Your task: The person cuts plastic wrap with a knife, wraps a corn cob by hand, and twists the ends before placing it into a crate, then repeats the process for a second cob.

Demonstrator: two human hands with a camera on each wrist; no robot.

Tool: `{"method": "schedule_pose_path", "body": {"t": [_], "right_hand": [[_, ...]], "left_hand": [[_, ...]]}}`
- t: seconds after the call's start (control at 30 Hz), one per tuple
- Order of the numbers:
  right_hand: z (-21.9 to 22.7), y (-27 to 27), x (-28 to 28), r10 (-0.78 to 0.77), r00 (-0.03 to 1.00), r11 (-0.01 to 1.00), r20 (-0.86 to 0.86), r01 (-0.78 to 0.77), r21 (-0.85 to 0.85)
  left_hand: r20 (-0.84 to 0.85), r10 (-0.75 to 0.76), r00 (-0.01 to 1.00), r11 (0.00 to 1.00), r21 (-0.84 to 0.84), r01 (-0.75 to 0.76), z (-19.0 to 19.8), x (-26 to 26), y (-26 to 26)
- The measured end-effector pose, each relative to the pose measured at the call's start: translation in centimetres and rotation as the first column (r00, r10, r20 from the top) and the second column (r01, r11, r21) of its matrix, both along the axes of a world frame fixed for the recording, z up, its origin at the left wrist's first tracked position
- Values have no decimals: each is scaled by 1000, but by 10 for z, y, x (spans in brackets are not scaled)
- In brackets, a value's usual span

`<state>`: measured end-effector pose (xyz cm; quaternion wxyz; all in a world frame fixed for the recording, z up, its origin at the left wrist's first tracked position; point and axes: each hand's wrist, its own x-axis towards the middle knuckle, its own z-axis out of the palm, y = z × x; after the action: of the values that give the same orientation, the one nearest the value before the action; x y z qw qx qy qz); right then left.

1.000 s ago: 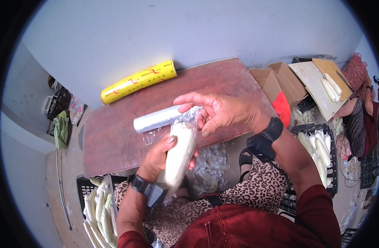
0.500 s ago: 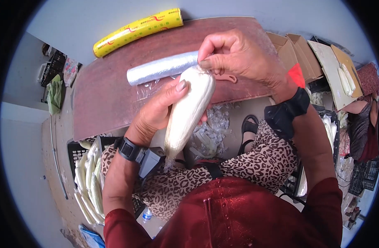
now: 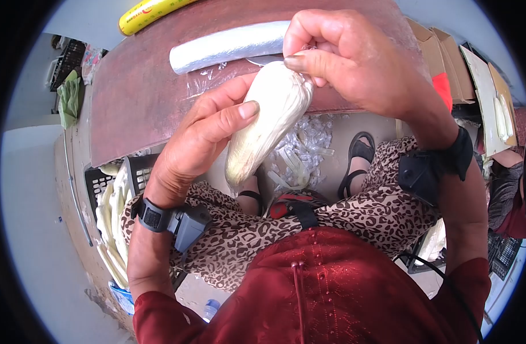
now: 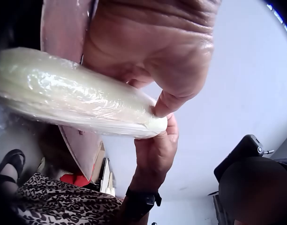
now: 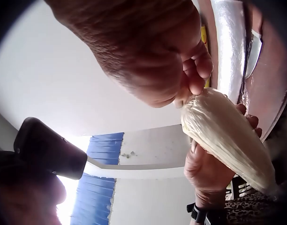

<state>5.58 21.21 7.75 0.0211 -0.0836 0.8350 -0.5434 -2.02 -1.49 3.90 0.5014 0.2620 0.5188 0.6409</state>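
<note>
An ear of corn (image 3: pixel 268 120) in its pale husk, wrapped tightly in clear cling film, is held tilted above the person's lap. My left hand (image 3: pixel 208 126) grips it around the middle, thumb along the near side. At its broad upper end my right hand (image 3: pixel 357 63) pinches gathered film (image 3: pixel 304 80) between thumb and fingers. The left wrist view shows the glossy film over the corn (image 4: pixel 82 101). Behind the hands, a roll of cling film (image 3: pixel 225 49) lies on the reddish table (image 3: pixel 125 97). A knife (image 5: pixel 253 54) beside that roll shows in the right wrist view.
A yellow printed tube (image 3: pixel 151 14) lies at the table's back left. Black crates (image 3: pixel 139 172) of pale corn flank the lap. Scraps of clear film (image 3: pixel 309 152) litter the floor between the feet. Cardboard boxes (image 3: pixel 446 63) stand at right, near another person (image 3: pixel 506 198).
My right hand has come from loosely spread fingers to a pinch on the film at the corn's upper end. The view has tilted down, and the corn leans further over.
</note>
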Motion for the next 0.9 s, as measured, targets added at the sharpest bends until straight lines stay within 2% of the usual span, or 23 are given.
{"method": "schedule_pose_path", "body": {"t": [0.03, 0.1, 0.13, 0.2, 0.33, 0.43, 0.47, 0.53, 0.63, 0.7, 0.73, 0.8, 0.9], "right_hand": [[14, -4, 1, -10, 998, 1000, 67, 9, 18], [29, -17, 5, -53, 994, 992, 94, 41, 122], [33, -26, 7, -82, 995, 976, 52, 70, 205], [28, -32, 3, -76, 997, 967, -10, 76, 245], [11, -36, -8, -1, 999, 994, -45, 6, 110], [19, -50, -7, 29, 996, 989, -80, -18, 144], [20, -55, -6, 30, 996, 988, -78, -18, 151], [22, -63, -6, 23, 999, 990, -50, -16, 142], [35, -71, -9, 10, 997, 980, 82, -26, 198], [38, -66, -14, 71, 986, 989, 153, -90, 118], [36, -55, -19, 138, 976, 990, 166, -140, 1], [35, -50, -22, 208, 963, 976, 174, -191, -110], [36, -50, -21, 210, 960, 976, 186, -197, -87]], "left_hand": [[-5, 26, 1000, 1000, -16, -26, 0, 0, -3], [-17, 74, 997, 996, -48, -75, 1, 1, -8], [-17, 86, 996, 994, -74, -87, 2, 0, -11], [-18, 106, 994, 987, -120, -107, 5, -3, -18], [30, 134, 991, 979, -159, -128, 2, -7, -33], [46, 198, 979, 973, -131, -191, 0, 0, -40], [70, 181, 981, 972, -167, -167, 2, -1, -43], [24, 173, 985, 964, -211, -164, -1, -1, -48], [-19, 195, 981, 949, -248, -194, -1, 2, -52], [-38, 191, 981, 943, -271, -194, 1, 0, -58], [-64, 213, 975, 938, -264, -223, 4, 1, -57], [-118, 257, 959, 928, -247, -279, 7, 2, -56], [-215, 243, 946, 903, -307, -302, 17, 3, -54]]}}
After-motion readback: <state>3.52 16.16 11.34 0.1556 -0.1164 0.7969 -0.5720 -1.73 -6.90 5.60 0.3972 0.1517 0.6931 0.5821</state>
